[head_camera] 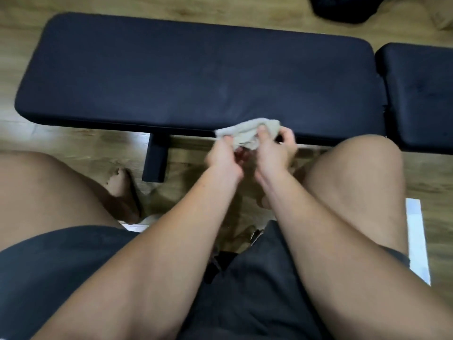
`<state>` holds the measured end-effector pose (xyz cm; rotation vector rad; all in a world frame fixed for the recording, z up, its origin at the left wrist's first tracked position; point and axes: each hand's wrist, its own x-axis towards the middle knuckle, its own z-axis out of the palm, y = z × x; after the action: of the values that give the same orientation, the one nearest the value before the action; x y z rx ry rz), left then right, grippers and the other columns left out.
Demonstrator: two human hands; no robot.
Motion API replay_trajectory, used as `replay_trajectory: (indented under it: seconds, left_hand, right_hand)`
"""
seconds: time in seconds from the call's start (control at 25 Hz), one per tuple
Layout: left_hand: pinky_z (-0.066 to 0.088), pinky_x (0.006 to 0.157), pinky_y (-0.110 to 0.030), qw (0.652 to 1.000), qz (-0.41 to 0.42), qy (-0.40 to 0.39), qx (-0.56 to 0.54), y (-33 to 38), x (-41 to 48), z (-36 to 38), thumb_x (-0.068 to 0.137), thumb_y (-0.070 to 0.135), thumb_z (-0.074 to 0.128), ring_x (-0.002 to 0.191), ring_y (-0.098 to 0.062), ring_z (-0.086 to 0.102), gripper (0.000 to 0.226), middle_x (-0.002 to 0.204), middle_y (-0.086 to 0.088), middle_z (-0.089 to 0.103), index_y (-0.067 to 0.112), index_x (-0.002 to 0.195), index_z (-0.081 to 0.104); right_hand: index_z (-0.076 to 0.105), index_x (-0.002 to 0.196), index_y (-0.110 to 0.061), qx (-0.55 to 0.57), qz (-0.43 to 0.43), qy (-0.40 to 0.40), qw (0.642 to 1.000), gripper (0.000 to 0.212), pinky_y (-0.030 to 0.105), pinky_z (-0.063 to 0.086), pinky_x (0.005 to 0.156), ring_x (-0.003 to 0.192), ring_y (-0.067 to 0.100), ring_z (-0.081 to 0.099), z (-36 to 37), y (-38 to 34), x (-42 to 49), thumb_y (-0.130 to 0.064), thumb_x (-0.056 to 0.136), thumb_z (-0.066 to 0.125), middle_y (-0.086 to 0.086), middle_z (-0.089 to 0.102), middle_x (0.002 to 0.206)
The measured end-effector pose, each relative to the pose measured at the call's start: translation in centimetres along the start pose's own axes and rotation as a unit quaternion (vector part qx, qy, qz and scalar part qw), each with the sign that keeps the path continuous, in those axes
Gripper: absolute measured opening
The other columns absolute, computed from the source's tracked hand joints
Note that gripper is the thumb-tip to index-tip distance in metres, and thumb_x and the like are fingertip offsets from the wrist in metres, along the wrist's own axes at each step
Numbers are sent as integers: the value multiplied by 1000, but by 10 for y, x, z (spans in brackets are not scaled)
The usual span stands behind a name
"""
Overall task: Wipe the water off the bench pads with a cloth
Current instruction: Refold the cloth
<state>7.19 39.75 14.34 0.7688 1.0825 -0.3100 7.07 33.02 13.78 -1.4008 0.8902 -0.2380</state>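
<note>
A long dark navy bench pad [191, 77] lies across the view in front of me, with a shorter second pad [421, 94] just to its right, a narrow gap between them. A small beige cloth [247, 133] is bunched at the near edge of the long pad. My left hand [224, 155] pinches its left end and my right hand [274, 148] grips its right side, both held close together just in front of the pad's edge. No water drops are clear on the pads; the frame is slightly blurred.
A black bench leg [155, 158] stands on the wooden floor [81, 141] below the long pad. My bare knees and dark shorts fill the lower view, a foot [122, 190] near the leg. A dark bag-like object [348, 8] lies at top right. A white strip [416, 239] lies at the right.
</note>
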Motion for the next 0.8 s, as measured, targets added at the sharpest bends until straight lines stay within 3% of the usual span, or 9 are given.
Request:
replay_trajectory:
  seconds: [0.08, 0.16, 0.28, 0.4, 0.52, 0.6, 0.72, 0.8]
  left_hand:
    - [55, 49, -23, 998, 18, 41, -50, 34, 17, -31, 91, 9, 58, 70, -16, 71, 22, 91, -7, 72, 8, 111, 70]
    - [61, 62, -27, 996, 5, 58, -73, 47, 28, -42, 91, 14, 59, 78, -17, 72, 19, 92, -3, 74, 11, 106, 71]
    - [57, 70, -31, 996, -53, 29, -68, 15, 26, -20, 93, 24, 53, 71, -20, 69, 21, 88, -3, 71, 16, 106, 67]
    - [57, 86, -43, 986, -136, -29, -88, -23, 37, 6, 83, 32, 62, 93, -30, 73, 38, 109, -9, 75, 13, 116, 71]
    - [60, 83, -43, 969, -151, -9, -197, -4, 38, -5, 95, 33, 61, 83, -27, 72, 24, 106, -11, 75, 11, 100, 71]
    - [61, 75, -41, 951, -149, -21, -270, 24, 45, -27, 98, 36, 58, 81, -28, 72, 30, 103, -12, 75, 10, 106, 71]
    - [58, 64, -36, 933, -123, -3, -338, 77, 65, -74, 100, 23, 53, 75, -28, 69, 23, 90, -13, 73, 6, 97, 69]
    - [55, 62, -34, 921, -122, -11, -370, 103, 71, -92, 101, 25, 52, 74, -26, 66, 27, 84, -13, 70, 7, 88, 66]
  right_hand:
    - [59, 78, -24, -88, -55, -79, 992, 12, 28, 50, 69, 73, 14, 62, 33, 7, -25, -24, 80, 71, -7, 65, 76]
    - [59, 79, -24, -137, -84, -86, 983, 11, 26, 46, 69, 71, 9, 59, 44, 7, -34, -27, 81, 69, -11, 64, 76]
    - [59, 78, -26, -211, -182, -76, 957, 11, 25, 50, 71, 71, 11, 62, 14, -2, -22, -25, 79, 70, -13, 64, 69]
    - [59, 81, -25, -309, -282, -69, 906, 9, 5, 36, 64, 66, 9, 57, -15, -22, -6, -21, 82, 67, -17, 58, 64]
    - [60, 83, -23, -389, -340, -134, 846, 8, 0, 31, 67, 68, 10, 56, 12, -25, -16, -18, 84, 65, -14, 59, 69]
    - [60, 82, -23, -418, -374, -169, 811, 8, -1, 29, 70, 68, 12, 55, 44, -19, -29, -16, 84, 64, -12, 62, 72]
    - [62, 83, -21, -424, -405, -216, 781, 6, 0, 30, 70, 69, 12, 55, 104, 5, -64, -15, 84, 63, -10, 65, 75]
    - [63, 85, -21, -426, -410, -215, 777, 5, 5, 37, 75, 73, 14, 59, 135, 11, -81, -16, 84, 62, -8, 66, 77]
